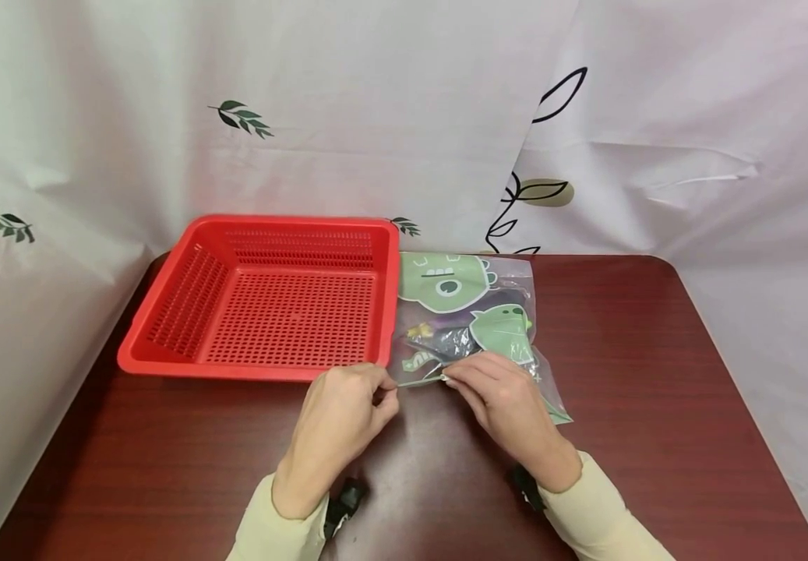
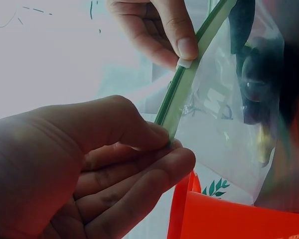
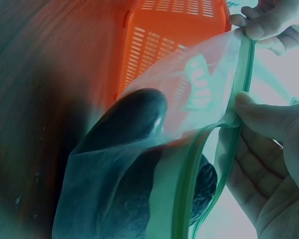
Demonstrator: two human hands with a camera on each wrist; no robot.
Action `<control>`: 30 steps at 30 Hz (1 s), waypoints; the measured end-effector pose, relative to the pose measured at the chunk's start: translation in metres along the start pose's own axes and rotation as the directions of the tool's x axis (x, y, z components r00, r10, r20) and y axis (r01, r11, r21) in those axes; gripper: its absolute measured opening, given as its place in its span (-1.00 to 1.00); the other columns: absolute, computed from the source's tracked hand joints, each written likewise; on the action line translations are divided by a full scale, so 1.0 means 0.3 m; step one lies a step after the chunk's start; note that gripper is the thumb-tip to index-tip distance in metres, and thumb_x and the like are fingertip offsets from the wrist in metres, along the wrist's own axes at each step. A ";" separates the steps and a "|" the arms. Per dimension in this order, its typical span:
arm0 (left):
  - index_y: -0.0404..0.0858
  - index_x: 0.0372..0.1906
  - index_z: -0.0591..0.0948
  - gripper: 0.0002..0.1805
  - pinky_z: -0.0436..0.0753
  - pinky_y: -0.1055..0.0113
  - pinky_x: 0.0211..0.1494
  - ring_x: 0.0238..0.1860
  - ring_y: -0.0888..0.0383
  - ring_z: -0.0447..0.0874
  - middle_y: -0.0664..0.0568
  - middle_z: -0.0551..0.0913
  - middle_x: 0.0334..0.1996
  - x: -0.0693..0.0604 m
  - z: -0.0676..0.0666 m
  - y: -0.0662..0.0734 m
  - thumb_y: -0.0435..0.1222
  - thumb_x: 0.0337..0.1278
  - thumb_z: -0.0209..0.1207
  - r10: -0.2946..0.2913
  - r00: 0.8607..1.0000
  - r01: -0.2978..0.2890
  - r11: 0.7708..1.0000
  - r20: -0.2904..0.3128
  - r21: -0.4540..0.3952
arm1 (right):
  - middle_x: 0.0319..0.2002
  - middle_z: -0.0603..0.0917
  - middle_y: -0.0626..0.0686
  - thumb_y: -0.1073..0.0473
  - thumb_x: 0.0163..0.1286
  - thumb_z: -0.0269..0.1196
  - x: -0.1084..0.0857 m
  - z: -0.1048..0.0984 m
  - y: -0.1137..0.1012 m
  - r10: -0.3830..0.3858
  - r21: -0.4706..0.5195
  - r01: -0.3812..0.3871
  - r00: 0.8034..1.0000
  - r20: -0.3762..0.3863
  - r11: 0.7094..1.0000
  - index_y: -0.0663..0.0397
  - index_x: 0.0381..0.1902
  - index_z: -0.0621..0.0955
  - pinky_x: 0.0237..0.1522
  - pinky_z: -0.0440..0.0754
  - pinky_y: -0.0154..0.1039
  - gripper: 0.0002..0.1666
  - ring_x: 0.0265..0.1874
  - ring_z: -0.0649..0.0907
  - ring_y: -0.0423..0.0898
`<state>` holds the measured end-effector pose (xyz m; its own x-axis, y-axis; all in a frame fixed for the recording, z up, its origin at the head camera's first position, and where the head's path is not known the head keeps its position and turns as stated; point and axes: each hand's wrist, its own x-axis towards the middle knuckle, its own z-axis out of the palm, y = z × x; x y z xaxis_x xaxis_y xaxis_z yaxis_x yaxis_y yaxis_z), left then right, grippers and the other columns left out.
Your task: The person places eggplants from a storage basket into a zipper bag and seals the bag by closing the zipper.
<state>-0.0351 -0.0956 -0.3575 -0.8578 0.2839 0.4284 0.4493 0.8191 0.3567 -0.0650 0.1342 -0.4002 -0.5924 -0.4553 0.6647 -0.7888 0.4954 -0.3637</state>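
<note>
A clear zip bag [image 1: 463, 323] with green cartoon prints lies on the table, its green-edged opening towards me. Through the plastic show dark rounded things [image 3: 134, 117], one long and glossy, another [image 3: 204, 186] wrinkled, and a small yellowish part [image 1: 419, 330]; their kinds are unclear. My left hand [image 1: 344, 409] pinches the left end of the zip edge between thumb and fingers. Close by, my right hand [image 1: 512, 401] pinches the zip at its small white slider [image 2: 184, 63]. In the right wrist view the zip strips stand apart on one side of this hand and lie together towards the left hand.
A red plastic basket [image 1: 256, 370] with slotted walls and nothing in it stands left of the bag, its right rim beside the bag's left edge. The dark red wooden table [image 1: 656, 374] meets white leaf-patterned cloth [image 1: 347, 117] behind and at both sides.
</note>
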 end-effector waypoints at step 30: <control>-0.11 -0.59 0.70 -0.85 0.49 0.37 -0.55 -0.64 0.37 0.49 0.22 0.61 -0.64 0.002 -0.009 -0.007 -0.44 -0.25 0.36 -0.001 1.000 0.001 1.000 0.000 0.007 | -0.24 0.74 -0.08 0.10 0.46 0.26 0.003 -0.033 0.023 0.026 -0.023 -0.025 0.999 0.037 0.999 0.10 -0.18 0.75 -0.07 0.61 -0.20 -0.79 -0.21 0.68 -0.13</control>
<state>-0.0359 -0.0987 -0.3558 -0.8582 0.2832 0.4281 0.4469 0.8226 0.3516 -0.0693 0.1446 -0.3955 -0.6183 -0.4691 0.6306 -0.7697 0.5239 -0.3649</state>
